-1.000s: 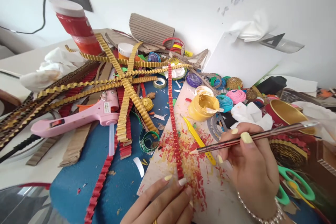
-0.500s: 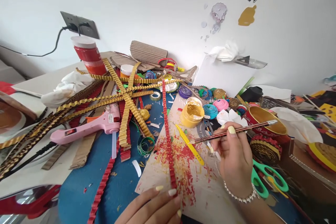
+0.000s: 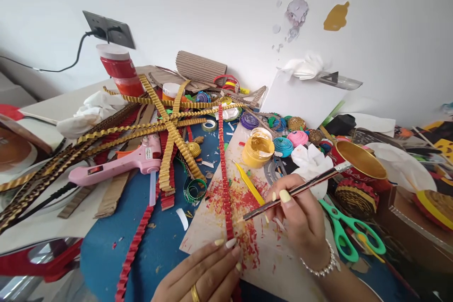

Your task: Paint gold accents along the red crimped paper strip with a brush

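A long red corrugated strip (image 3: 225,179) lies lengthwise on a paint-stained sheet (image 3: 279,255). Its near end is under the fingertips of my left hand (image 3: 203,273), whose fingers lie flat over it. Between the thumb and fingers of my right hand (image 3: 300,212) is a slim paintbrush (image 3: 300,188), its tip just right of the strip, low over the sheet. Yellow tweezers (image 3: 250,183) lie beneath the brush. Beyond them stands an uncovered jar of yellow paint (image 3: 258,150).
On the left are a pink glue gun (image 3: 120,165), crossed golden strips (image 3: 171,127) and a red jar (image 3: 120,71). Green scissors (image 3: 348,229) lie right of my right hand, near a red bowl (image 3: 357,160). Coiled paper discs (image 3: 283,146) sit behind.
My right hand has moved left and toward me with the brush, bringing its tip close to the red strip. My left hand has shifted only slightly on the strip's near end.
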`<action>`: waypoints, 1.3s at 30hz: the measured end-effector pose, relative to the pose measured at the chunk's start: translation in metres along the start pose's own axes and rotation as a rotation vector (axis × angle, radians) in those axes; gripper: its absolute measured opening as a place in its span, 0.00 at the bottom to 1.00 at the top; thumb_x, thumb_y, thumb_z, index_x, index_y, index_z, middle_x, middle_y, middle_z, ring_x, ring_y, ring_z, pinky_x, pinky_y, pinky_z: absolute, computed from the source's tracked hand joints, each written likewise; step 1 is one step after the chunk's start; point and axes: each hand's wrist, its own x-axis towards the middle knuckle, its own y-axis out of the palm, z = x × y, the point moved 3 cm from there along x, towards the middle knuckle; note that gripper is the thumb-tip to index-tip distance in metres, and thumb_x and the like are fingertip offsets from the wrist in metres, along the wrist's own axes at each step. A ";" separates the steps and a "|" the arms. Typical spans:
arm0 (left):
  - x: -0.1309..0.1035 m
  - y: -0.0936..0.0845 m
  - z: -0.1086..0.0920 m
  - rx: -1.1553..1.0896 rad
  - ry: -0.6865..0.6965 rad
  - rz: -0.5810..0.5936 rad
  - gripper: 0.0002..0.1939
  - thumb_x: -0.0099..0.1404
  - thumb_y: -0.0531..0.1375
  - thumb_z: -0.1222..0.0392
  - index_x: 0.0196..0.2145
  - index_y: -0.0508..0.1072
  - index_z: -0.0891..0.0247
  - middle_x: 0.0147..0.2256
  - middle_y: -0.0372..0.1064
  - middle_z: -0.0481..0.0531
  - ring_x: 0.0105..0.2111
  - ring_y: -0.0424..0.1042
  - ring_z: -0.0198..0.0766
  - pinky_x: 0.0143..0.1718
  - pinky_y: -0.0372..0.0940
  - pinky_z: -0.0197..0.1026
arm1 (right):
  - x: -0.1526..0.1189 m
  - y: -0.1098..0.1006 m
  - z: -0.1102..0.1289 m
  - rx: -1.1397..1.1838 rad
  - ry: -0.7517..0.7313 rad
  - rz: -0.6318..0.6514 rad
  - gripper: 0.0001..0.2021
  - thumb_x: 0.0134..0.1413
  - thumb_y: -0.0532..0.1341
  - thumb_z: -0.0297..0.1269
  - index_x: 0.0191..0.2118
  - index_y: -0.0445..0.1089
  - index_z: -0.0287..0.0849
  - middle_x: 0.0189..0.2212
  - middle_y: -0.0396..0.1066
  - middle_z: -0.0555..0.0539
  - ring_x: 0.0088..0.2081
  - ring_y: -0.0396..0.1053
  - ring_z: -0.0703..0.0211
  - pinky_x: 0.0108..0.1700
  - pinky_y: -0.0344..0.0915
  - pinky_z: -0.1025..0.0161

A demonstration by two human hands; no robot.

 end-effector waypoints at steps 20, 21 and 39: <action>0.007 -0.009 0.002 -0.101 -0.043 0.190 0.12 0.70 0.51 0.67 0.40 0.74 0.65 0.43 0.75 0.48 0.48 0.72 0.34 0.58 0.58 0.37 | -0.003 0.006 0.006 -0.268 -0.130 0.156 0.07 0.59 0.49 0.29 0.34 0.61 0.45 0.23 0.65 0.52 0.24 0.66 0.62 0.25 0.60 0.65; 0.007 -0.009 0.002 -0.102 -0.047 0.189 0.12 0.70 0.51 0.67 0.40 0.74 0.65 0.43 0.75 0.48 0.48 0.72 0.34 0.58 0.58 0.37 | -0.003 0.007 0.006 -0.275 -0.132 0.161 0.07 0.59 0.49 0.29 0.34 0.61 0.45 0.24 0.66 0.52 0.25 0.66 0.62 0.24 0.60 0.65; 0.001 -0.006 0.001 -0.092 -0.063 0.193 0.10 0.68 0.52 0.66 0.40 0.74 0.64 0.43 0.75 0.47 0.49 0.71 0.33 0.58 0.60 0.37 | -0.003 0.009 0.006 -0.304 -0.149 0.192 0.06 0.59 0.49 0.28 0.35 0.60 0.45 0.22 0.63 0.54 0.21 0.62 0.67 0.25 0.59 0.68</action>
